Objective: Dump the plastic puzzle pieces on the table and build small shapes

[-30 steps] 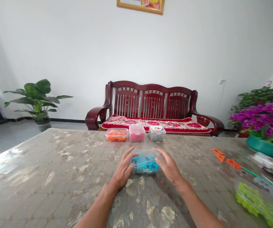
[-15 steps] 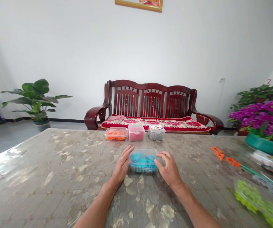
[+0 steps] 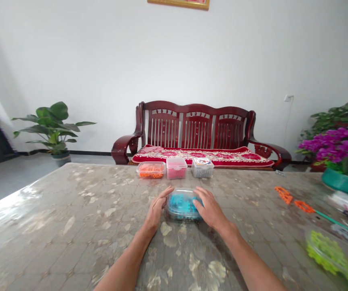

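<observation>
A clear plastic box (image 3: pixel 182 204) with blue toy pieces inside stands on the table, between my two hands. Its transparent lid appears to be on. Along the box's left side lies my left hand (image 3: pixel 156 208), fingers extended against the wall and rim. My right hand (image 3: pixel 209 208) grips the opposite side, its thumb over the lid's right edge and its fingers by the far right corner. Both hands hold the box from its sides; the fingertips on the outer walls are partly hidden.
Across the table (image 3: pixel 55 226) stand boxes with orange pieces (image 3: pixel 151 170), pink contents (image 3: pixel 176 169) and grey pieces (image 3: pixel 203 168). To the right are linked orange pieces (image 3: pixel 283 195), a green rod (image 3: pixel 328 219), a tub of yellow-green pieces (image 3: pixel 325 250) and a flower pot (image 3: pixel 343 182).
My right hand has shifted its fingers along the box's right side toward the far corner. The left hand stays at the left side. The camera view has turned slightly left.
</observation>
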The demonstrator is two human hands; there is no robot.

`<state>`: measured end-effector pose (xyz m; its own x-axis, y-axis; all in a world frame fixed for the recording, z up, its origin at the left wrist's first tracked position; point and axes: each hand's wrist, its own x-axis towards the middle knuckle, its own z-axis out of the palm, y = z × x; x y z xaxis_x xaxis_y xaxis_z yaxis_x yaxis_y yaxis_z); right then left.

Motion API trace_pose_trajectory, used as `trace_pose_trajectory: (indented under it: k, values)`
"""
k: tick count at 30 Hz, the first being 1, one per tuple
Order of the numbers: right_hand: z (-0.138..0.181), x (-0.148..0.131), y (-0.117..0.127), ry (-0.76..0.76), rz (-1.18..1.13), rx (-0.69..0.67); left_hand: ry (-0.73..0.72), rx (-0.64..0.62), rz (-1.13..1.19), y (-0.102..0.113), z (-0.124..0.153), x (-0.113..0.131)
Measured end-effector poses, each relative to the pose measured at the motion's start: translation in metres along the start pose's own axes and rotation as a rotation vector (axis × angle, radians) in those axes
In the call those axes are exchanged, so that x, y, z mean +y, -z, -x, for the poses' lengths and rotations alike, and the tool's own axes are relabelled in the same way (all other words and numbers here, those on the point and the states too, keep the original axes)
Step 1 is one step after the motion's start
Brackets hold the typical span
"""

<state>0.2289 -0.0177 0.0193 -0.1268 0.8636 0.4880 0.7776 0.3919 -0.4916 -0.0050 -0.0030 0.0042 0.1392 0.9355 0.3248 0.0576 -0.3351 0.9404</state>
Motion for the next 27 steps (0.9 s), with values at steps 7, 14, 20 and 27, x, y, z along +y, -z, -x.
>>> trace_pose_trajectory:
  k: [7,14,20,27]
  values:
    - [-0.003,-0.008,0.006,0.003,0.164,-0.122,-0.068,0.004,-0.341,-0.013,-0.004,-0.009]
    - [-0.004,-0.016,0.01,0.029,0.34,-0.184,-0.126,-0.049,-0.506,-0.01,-0.002,-0.015]
    - [-0.005,-0.021,0.013,0.035,0.394,-0.204,-0.147,-0.058,-0.622,-0.01,-0.001,-0.009]
    - [-0.002,-0.02,0.009,0.062,0.404,-0.162,-0.153,-0.127,-0.793,-0.006,0.0,0.008]
